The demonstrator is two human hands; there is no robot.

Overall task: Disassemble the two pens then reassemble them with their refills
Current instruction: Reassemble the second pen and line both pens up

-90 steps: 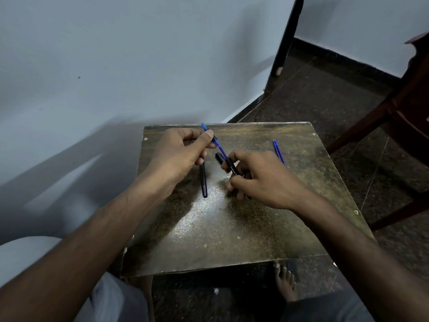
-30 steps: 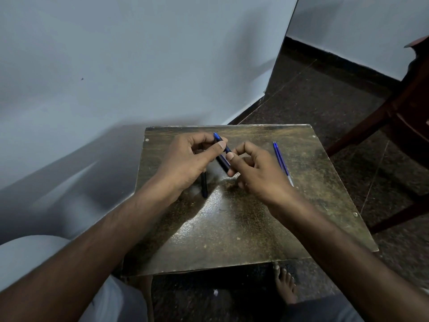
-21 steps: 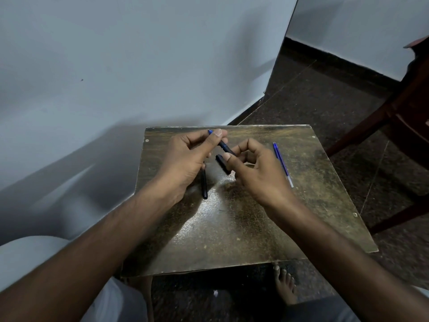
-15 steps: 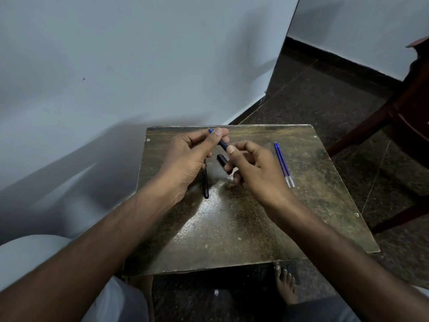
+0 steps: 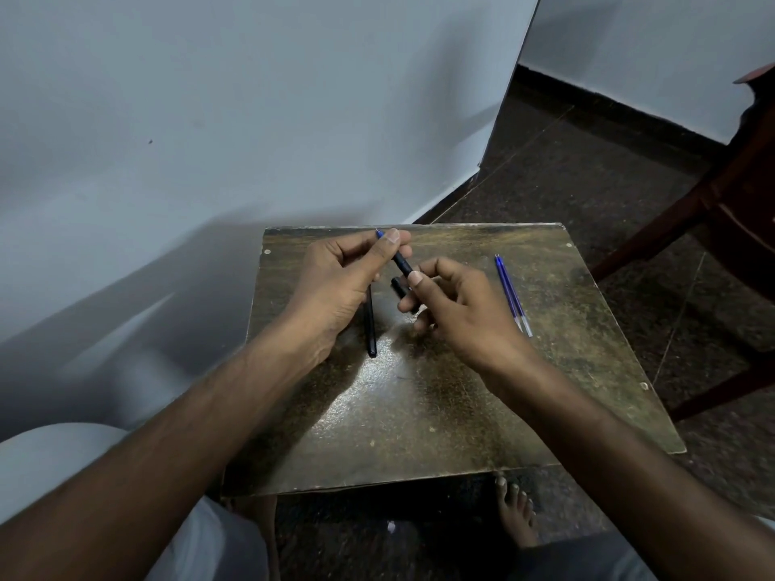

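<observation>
Above the far middle of the small worn table point(image 5: 461, 413), my left hand point(image 5: 339, 278) pinches the blue tip end of a dark pen point(image 5: 400, 258). My right hand point(image 5: 457, 306) pinches the pen's lower end between thumb and forefinger. A short black pen piece point(image 5: 398, 286) lies on the table just under both hands. A black pen barrel point(image 5: 370, 329) lies below my left hand, partly hidden by it. Two blue refills point(image 5: 512, 293) lie side by side on the right part of the table.
A pale wall runs along the left and back. A dark wooden chair point(image 5: 738, 228) stands to the right on the dark speckled floor. My bare foot point(image 5: 516, 513) shows under the table's near edge.
The blue refill has slid into the dark barrel held between both hands, leaving only its tip showing. My right hand has shifted slightly along the pen. The parts on the table stay put.
</observation>
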